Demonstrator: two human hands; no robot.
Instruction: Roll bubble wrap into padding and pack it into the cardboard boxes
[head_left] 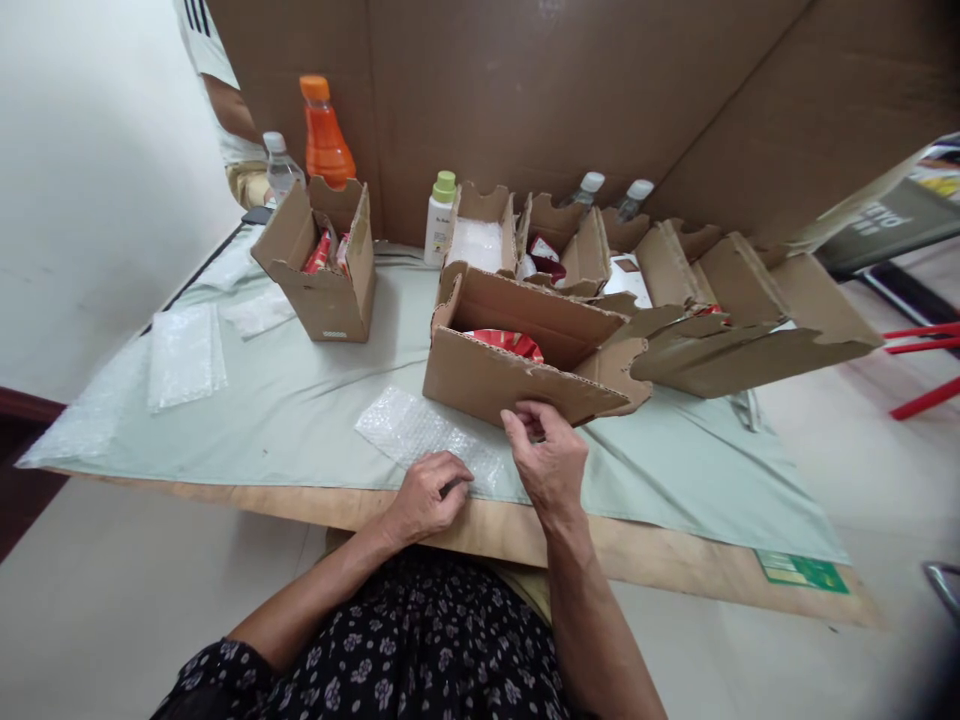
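Observation:
A clear bubble-wrap bag (420, 425) lies flat on the green cloth near the table's front edge. My left hand (435, 492) rests at the bag's near edge with its fingers curled together; whatever may be under the fingertips is hidden. My right hand (551, 455) is just in front of a long open cardboard box (510, 385). Its thumb and bent fingers come close together by the box's lower front side, and I cannot make out anything between them. Inside that box, a red patterned packet (510, 345) shows.
More open cardboard boxes (720, 350) stand behind and to the right, and another box (326, 300) stands left. Bubble-wrap bags (187, 355) lie at the left. Along the back are an orange bottle (326, 140), a white bottle (439, 220) and a cardboard wall (525, 110). Someone's arm (232, 110) shows behind.

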